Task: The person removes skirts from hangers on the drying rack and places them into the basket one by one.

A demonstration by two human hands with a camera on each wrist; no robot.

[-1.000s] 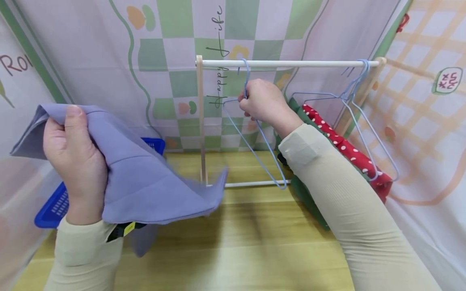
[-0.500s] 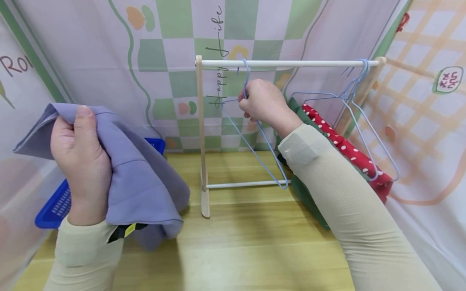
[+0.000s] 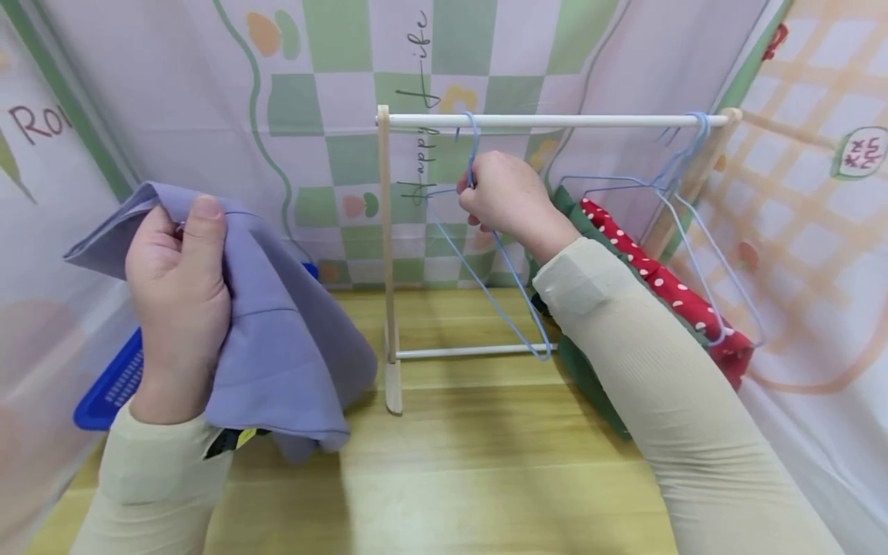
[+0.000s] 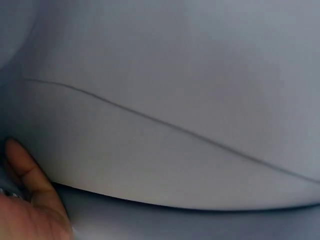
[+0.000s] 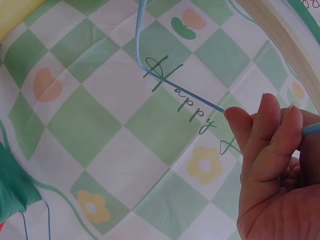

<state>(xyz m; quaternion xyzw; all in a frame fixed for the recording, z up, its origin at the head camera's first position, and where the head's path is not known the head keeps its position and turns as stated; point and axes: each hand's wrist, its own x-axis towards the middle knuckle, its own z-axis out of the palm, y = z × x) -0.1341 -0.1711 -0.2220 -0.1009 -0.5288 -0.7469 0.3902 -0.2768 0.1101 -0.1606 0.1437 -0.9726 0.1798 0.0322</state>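
Observation:
My left hand (image 3: 182,301) grips a grey-blue cloth garment (image 3: 277,354) near its top edge, thumb over the front. The garment hangs in folds above the table, and its seam and lower edge fill the left wrist view. Up at the rack, my right hand (image 3: 505,191) pinches a light blue wire hanger (image 3: 486,297) just below its hook, which is still over the white rail (image 3: 555,121). In the right wrist view the fingers (image 5: 270,120) curl around the hanger wire (image 5: 190,92). No cloth is on this hanger.
At the rack's right end, blue hangers (image 3: 683,208) carry a red polka-dot cloth (image 3: 666,285) and a green cloth (image 3: 590,385). A blue plastic basket (image 3: 114,389) stands at left, partly behind the garment. The rack's wooden post (image 3: 388,247) stands between the hands.
The garment's swinging lower corner has dropped back left and now hangs down. My left hand has shifted slightly right and up with it. The right hand keeps its hold on the hanger.

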